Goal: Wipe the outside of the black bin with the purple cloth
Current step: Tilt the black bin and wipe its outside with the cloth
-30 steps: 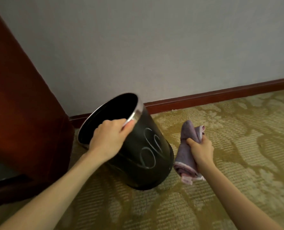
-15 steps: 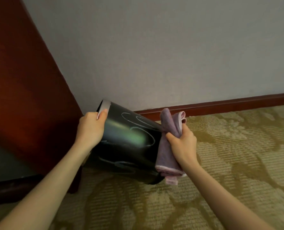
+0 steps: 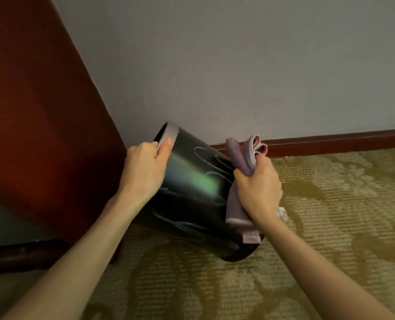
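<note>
My left hand point(image 3: 143, 172) grips the black bin point(image 3: 192, 197) at its mouth. The thumb lies flat on the outside across the silver rim band point(image 3: 170, 133), and the fingers curl over the rim's edge, their tips out of my sight. My right hand point(image 3: 259, 190) is closed in a fist round the purple cloth point(image 3: 237, 155), which is bunched and folded. One folded end stands up above my knuckles, and the rest hangs down below my wrist, showing a pale pink hem at the bottom. The cloth sits between my palm and the bin's right side, pressed to the wall of the bin close to its base.

The bin is tilted steeply. Its mouth points up and to the left, towards the red-brown wooden panel point(image 3: 41, 112), and its base is low and to the right. Only its lower edge appears to rest on the carpet point(image 3: 330, 204). It stands near the carpet's far left corner, where the dark red skirting board point(image 3: 330, 138) along the grey wall point(image 3: 238, 65) meets the wooden panel. Thin white scroll lines run over the bin's glossy side, and a green sheen crosses its middle. The carpet is patterned in gold and beige.
</note>
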